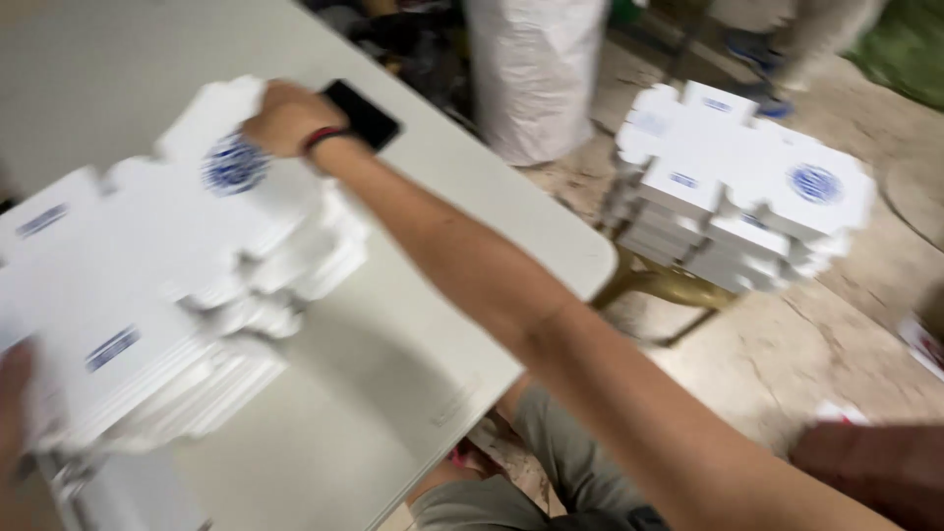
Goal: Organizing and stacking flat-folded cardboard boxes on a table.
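A thick stack of flat white cardboard box blanks (167, 285) with blue printed marks lies on the white table (413, 324). My right hand (285, 118) reaches across to the stack's far end, fingers curled over its top edge; a dark band sits on the wrist. My left hand (14, 393) shows only as a sliver at the left edge, against the stack's near corner. Its fingers are hidden. A black phone (364, 113) lies on the table just beyond my right hand.
A second stack of the same box blanks (747, 187) rests on a stool with yellowish legs (669, 285), right of the table. A white sack (531, 69) stands behind the table's corner. Another person's legs (787, 29) show at the top right.
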